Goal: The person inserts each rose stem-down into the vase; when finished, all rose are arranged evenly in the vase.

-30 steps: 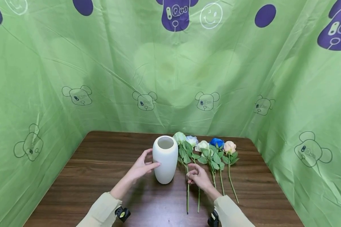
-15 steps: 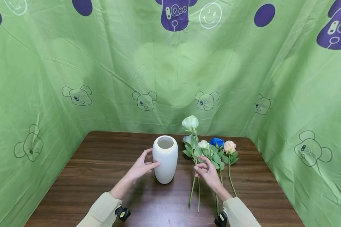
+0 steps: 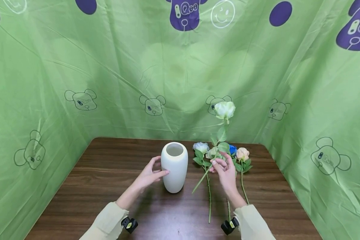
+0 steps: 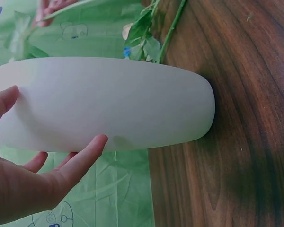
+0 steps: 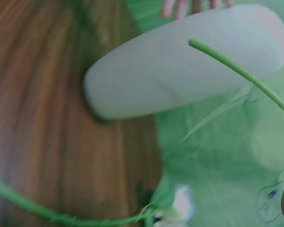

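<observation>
A white vase (image 3: 175, 171) stands upright on the wooden table. My left hand (image 3: 150, 175) holds its left side, thumb on the front and fingers round behind, as the left wrist view shows the hand (image 4: 42, 182) against the white wall. To the right of the vase, my right hand (image 3: 226, 171) pinches the stem of a pale green-white artificial rose (image 3: 225, 110) between thumb and fingers. The rose tilts, its bloom raised up and right, its cut stem end pointing down toward the vase. In the right wrist view that stem (image 5: 246, 74) crosses in front of the vase (image 5: 146, 78).
Lying on the table (image 3: 114, 173) right of the vase are a pale lilac-blue rose (image 3: 201, 147), a white rose (image 3: 211, 152), a blue rose (image 3: 232, 150) and a peach rose (image 3: 242, 154). Green printed cloth (image 3: 180, 76) hangs behind and at both sides.
My right hand has taken the green-white rose up off the table and moved it right, with the stem end swinging up and left. My left hand and the vase have stayed put.
</observation>
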### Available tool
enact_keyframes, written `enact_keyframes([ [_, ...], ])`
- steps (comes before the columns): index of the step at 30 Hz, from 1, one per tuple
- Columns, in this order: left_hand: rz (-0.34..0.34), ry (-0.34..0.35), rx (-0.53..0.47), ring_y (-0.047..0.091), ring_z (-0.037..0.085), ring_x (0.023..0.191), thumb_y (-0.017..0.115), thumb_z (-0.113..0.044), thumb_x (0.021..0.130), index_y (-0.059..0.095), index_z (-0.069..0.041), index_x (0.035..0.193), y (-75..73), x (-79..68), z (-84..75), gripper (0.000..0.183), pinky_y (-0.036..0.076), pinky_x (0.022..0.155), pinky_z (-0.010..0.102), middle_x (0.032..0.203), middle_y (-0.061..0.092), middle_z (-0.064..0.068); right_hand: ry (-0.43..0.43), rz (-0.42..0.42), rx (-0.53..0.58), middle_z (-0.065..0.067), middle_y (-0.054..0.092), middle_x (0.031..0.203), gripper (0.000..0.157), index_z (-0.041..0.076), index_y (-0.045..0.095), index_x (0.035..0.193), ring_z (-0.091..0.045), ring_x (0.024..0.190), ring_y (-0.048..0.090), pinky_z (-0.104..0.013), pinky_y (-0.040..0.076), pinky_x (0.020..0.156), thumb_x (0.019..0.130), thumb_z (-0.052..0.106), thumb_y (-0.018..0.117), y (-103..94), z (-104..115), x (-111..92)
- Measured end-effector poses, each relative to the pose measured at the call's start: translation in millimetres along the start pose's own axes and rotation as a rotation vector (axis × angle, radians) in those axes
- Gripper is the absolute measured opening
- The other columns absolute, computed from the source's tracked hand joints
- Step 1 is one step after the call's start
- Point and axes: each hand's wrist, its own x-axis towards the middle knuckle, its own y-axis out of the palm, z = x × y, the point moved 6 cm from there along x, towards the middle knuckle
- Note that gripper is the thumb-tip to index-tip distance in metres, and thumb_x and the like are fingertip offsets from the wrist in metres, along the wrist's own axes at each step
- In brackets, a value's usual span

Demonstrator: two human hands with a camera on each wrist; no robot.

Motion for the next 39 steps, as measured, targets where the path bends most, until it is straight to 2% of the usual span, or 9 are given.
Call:
enact_keyframes([
  [3, 0.006, 0.0, -0.009, 0.042, 0.038, 0.111, 0.072, -0.021, 0.075, 0.031, -0.014, 0.132, 0.5, 0.0, -0.1, 0.07, 0.043, 0.077, 0.05, 0.128, 0.037, 0.019, 0.046, -0.139, -0.035, -0.02, 0.06, 0.083, 0.046, -0.008, 0.034, 0.121, -0.019, 0.055, 0.059, -0.028, 0.05, 0.055, 0.082, -0.001, 0.058, 33.8, 53.1, 6.6],
  [6, 0.006, 0.005, -0.008, 0.042, 0.038, 0.111, 0.072, -0.021, 0.075, 0.032, -0.014, 0.131, 0.3, 1.0, 0.1, 0.069, 0.045, 0.074, 0.046, 0.127, 0.039, 0.018, 0.068, -0.223, 0.04, -0.013, 0.061, 0.08, 0.043, -0.007, 0.033, 0.121, -0.017, 0.054, 0.058, -0.025, 0.05, 0.055, 0.084, -0.009, 0.053, 47.9, 71.2, 14.7],
  [9, 0.0, 0.006, -0.001, 0.043, 0.038, 0.11, 0.072, -0.021, 0.074, 0.033, -0.015, 0.131, -0.1, 2.1, 1.0, 0.069, 0.046, 0.073, 0.044, 0.125, 0.041, 0.018, 0.057, -0.29, 0.118, -0.012, 0.061, 0.08, 0.043, -0.003, 0.034, 0.122, -0.017, 0.054, 0.057, -0.024, 0.049, 0.054, 0.084, -0.011, 0.051, 55.9, 79.1, 24.4],
  [13, 0.007, -0.001, -0.001, 0.043, 0.038, 0.111, 0.072, -0.021, 0.074, 0.033, -0.014, 0.131, 0.1, 0.5, -0.8, 0.069, 0.045, 0.076, 0.047, 0.125, 0.04, 0.018, -0.003, -0.338, 0.177, -0.013, 0.06, 0.08, 0.044, 0.0, 0.034, 0.121, -0.017, 0.053, 0.056, -0.024, 0.049, 0.055, 0.083, -0.009, 0.054, 65.1, 84.6, 39.3],
  [21, 0.039, -0.003, -0.007, 0.041, 0.042, 0.111, 0.069, -0.014, 0.077, 0.029, -0.007, 0.132, 4.1, -11.6, -21.7, 0.068, 0.046, 0.074, 0.044, 0.127, 0.037, 0.023, -0.073, -0.348, 0.141, -0.014, 0.06, 0.085, 0.046, 0.003, 0.036, 0.122, -0.018, 0.055, 0.057, -0.026, 0.05, 0.058, 0.082, -0.005, 0.057, 87.6, 93.2, 63.3],
  [25, 0.035, -0.003, -0.017, 0.041, 0.041, 0.111, 0.07, -0.016, 0.076, 0.031, -0.009, 0.132, 2.6, -6.3, -13.6, 0.068, 0.046, 0.075, 0.044, 0.127, 0.037, 0.022, -0.107, -0.314, 0.09, -0.019, 0.058, 0.088, 0.046, 0.002, 0.035, 0.123, -0.018, 0.056, 0.058, -0.028, 0.05, 0.058, 0.083, -0.003, 0.057, 97.3, 89.1, 70.1],
  [29, 0.021, -0.002, -0.022, 0.041, 0.04, 0.111, 0.072, -0.02, 0.075, 0.033, -0.013, 0.131, 0.5, 0.3, -2.0, 0.069, 0.045, 0.076, 0.047, 0.127, 0.038, 0.02, -0.124, -0.224, -0.011, -0.023, 0.056, 0.088, 0.045, -0.001, 0.036, 0.122, -0.019, 0.056, 0.058, -0.029, 0.05, 0.057, 0.083, -0.001, 0.058, 110.0, 81.1, 70.9],
  [35, 0.012, 0.006, -0.028, 0.042, 0.04, 0.111, 0.072, -0.02, 0.074, 0.033, -0.014, 0.131, 0.6, 1.7, 1.2, 0.069, 0.042, 0.079, 0.051, 0.126, 0.039, 0.019, -0.08, -0.031, -0.154, -0.029, 0.055, 0.089, 0.041, -0.002, 0.037, 0.119, -0.02, 0.055, 0.058, -0.029, 0.05, 0.052, 0.083, -0.006, 0.056, 133.2, 71.9, 61.3],
  [39, 0.015, 0.003, -0.031, 0.041, 0.04, 0.111, 0.072, -0.021, 0.074, 0.032, -0.013, 0.131, 1.1, 1.5, 0.4, 0.07, 0.042, 0.079, 0.052, 0.127, 0.038, 0.02, -0.117, 0.134, -0.304, -0.026, 0.057, 0.087, 0.041, -0.004, 0.038, 0.117, -0.02, 0.051, 0.054, -0.029, 0.046, 0.044, 0.08, -0.015, 0.053, 150.8, 77.6, 51.3],
])
